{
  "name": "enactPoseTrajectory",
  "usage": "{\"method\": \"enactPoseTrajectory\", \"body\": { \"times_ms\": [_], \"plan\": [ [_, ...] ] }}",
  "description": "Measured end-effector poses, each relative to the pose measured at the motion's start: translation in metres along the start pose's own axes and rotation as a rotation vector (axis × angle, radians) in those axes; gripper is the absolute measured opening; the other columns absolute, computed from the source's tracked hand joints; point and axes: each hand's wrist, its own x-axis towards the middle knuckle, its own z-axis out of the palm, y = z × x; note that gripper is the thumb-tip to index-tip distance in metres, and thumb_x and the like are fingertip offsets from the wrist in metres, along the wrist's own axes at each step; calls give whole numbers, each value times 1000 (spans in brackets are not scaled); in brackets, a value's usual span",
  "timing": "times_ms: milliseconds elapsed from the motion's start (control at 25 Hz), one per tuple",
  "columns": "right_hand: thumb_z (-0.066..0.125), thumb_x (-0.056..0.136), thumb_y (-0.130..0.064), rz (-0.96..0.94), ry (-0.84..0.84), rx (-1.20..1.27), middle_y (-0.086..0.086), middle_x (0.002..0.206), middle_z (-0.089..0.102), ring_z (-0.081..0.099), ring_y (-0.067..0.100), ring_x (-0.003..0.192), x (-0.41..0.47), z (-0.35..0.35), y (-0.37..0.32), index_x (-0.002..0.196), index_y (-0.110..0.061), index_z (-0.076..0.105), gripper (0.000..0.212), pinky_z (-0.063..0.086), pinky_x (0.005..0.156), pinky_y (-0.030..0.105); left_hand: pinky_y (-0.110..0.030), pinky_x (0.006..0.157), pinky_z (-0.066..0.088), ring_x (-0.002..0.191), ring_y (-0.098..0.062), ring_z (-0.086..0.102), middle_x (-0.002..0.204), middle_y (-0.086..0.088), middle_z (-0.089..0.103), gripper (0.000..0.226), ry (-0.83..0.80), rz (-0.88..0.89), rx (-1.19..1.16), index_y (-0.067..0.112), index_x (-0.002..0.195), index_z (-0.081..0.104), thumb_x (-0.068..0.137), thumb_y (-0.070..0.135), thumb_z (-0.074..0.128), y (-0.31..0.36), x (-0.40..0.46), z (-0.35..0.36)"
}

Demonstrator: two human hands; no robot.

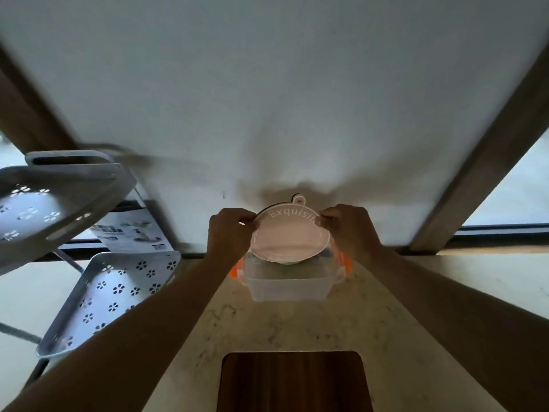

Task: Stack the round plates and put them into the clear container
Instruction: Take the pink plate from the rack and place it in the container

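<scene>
Item: round pale pink plastic plate [289, 239] with a small hanging tab at its far edge and the raised word "Exquisite" along the rim; a green edge beneath it suggests at least 1 more plate in the stack, count not clear. Position: held just above the open clear plastic container with orange side latches [286, 285], which stands on the speckled beige table [297, 331] close to the white wall; the stack looks slightly tilted, its near edge low over the container mouth, not yet seated. Hold: left hand [228, 236] and right hand [350, 230] at opposite far sides of the rim, fingers [249, 223] of both pinched closed on the plate edge. Handling, judged: light, stiff, smooth and probably somewhat slippery, plastic so unlikely to shatter; best taken at the rim on 2 opposite sides, as here, keeping the stack level so the lower plate does not slide out. Nearby: grey perforated 2-tier rack [113, 289] at left; dark wooden board [292, 382] near the front
</scene>
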Motion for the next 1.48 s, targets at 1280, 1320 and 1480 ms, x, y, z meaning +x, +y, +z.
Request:
{"method": "enactPoseTrajectory", "body": {
  "times_ms": [1280,1320,1480],
  "plan": [
    [65,93,-21,-84,28,11,10,108,63,62,25,92,6,52,26,115,-8,66,26,52,81,37,-44,92,37,116,-31,50,120,-5,61,36,-44,141,329,24,122,64,86,24,64,-38,20,66],
    [66,92,-21,-91,21,6,11,108,61,61,25,93,6,53,26,114,-7,66,26,50,81,35,-44,92,36,116,-30,50,121,-4,60,36,-49,145,338,24,122,64,86,27,64,-38,22,67],
    [73,87,-17,-93,-20,-11,14,109,58,58,28,96,8,56,29,107,-3,66,26,46,82,33,-42,88,32,114,-29,51,119,-3,61,25,-24,120,289,23,113,66,88,30,65,-41,26,71]
  ]
}}
